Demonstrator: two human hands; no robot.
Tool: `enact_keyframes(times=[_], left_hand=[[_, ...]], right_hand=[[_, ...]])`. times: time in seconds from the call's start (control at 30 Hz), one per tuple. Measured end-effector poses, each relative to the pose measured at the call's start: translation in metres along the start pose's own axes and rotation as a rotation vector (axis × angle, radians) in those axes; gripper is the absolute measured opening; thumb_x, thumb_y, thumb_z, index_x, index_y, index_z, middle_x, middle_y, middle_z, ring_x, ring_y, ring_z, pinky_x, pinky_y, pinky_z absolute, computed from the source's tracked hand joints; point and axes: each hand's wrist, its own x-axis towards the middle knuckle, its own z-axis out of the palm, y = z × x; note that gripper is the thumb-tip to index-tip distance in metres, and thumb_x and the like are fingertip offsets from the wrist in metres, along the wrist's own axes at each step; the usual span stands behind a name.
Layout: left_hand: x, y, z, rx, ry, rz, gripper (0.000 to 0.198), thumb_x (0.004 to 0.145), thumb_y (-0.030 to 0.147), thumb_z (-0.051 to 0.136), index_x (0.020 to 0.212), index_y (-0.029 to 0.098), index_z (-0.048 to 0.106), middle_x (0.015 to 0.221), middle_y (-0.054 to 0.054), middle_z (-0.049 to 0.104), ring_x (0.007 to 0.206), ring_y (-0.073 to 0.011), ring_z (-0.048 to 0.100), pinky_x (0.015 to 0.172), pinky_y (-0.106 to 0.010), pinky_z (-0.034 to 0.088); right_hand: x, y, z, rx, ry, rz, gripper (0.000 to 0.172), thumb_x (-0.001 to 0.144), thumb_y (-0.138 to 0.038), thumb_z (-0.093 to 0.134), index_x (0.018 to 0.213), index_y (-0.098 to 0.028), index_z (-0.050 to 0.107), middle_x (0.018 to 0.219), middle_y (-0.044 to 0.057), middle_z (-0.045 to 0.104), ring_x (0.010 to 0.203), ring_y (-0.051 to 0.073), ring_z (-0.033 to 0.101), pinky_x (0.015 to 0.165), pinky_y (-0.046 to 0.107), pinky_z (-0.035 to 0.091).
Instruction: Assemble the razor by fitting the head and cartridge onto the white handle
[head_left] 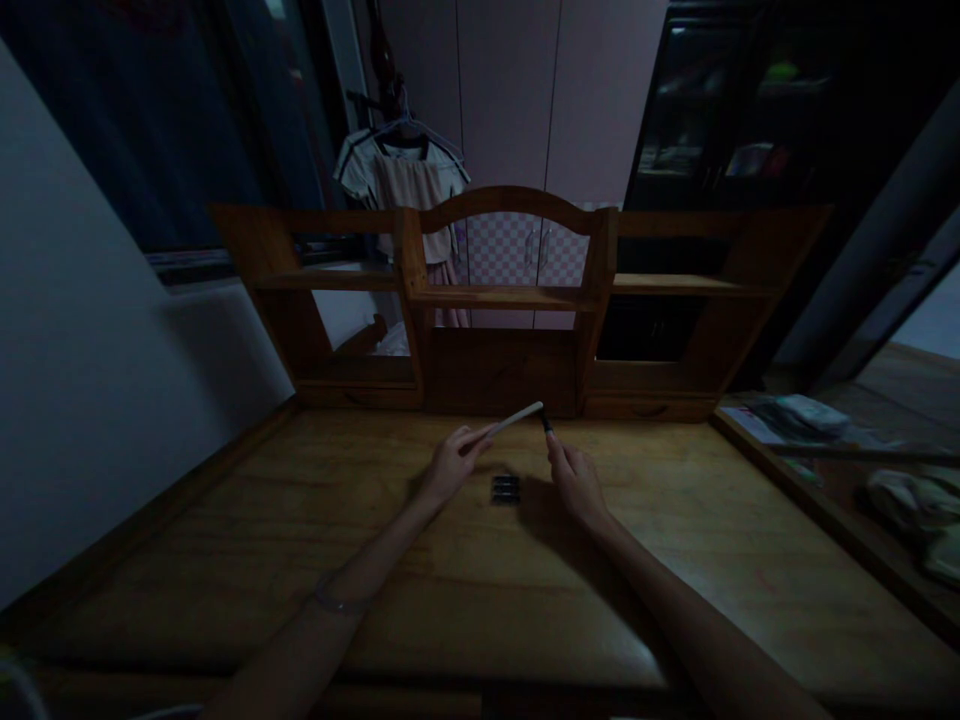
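Observation:
My left hand is closed around a thin white stick-like thing that slants up to the right. My right hand pinches a small dark piece at its fingertips, right beside the white thing's upper end. Both hands hover over a wooden desk. Between and just below them, two small dark cylinders lie side by side on the desk top. The room is dim, so fine detail is hard to make out.
A wooden shelf unit with open compartments stands along the desk's back edge. Clothes on a hanger hang behind it. A white wall borders the left. Papers and cloth lie on a surface at the right.

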Motion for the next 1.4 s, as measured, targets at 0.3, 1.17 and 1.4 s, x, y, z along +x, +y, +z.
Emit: enact_keyframes(times=[0.3,1.17,1.4], left_hand=[[0.002,-0.013,-0.003,-0.010,0.086,-0.034,0.035,0.086,0.038,0.055,0.117,0.022,0.064,0.088,-0.003,0.063,0.081,-0.0150,0.058,0.074,-0.025,0.044],[-0.001,0.000,0.000,-0.047,0.055,0.036,0.032,0.086,0.036,0.057,0.113,0.021,0.066,0.083,-0.003,0.059,0.076,-0.0134,0.055,0.069,-0.022,0.043],[-0.001,0.004,-0.005,0.002,0.132,0.032,0.033,0.086,0.035,0.056,0.115,0.023,0.065,0.082,-0.002,0.057,0.073,-0.0119,0.054,0.065,-0.021,0.042]], right_hand=[[-0.001,-0.001,0.000,0.066,-0.017,0.049,0.056,0.093,-0.058,0.028,0.056,-0.019,0.045,0.050,0.000,0.044,0.047,0.013,0.042,0.047,0.026,0.022],[0.002,-0.005,0.003,0.454,-0.111,0.175,0.051,0.088,-0.061,0.039,0.056,-0.021,0.032,0.052,-0.005,0.029,0.045,0.009,0.029,0.043,0.023,0.022],[0.002,-0.002,0.006,0.532,-0.155,0.180,0.050,0.088,-0.059,0.040,0.057,-0.021,0.032,0.052,-0.006,0.027,0.044,0.008,0.028,0.042,0.023,0.021]])
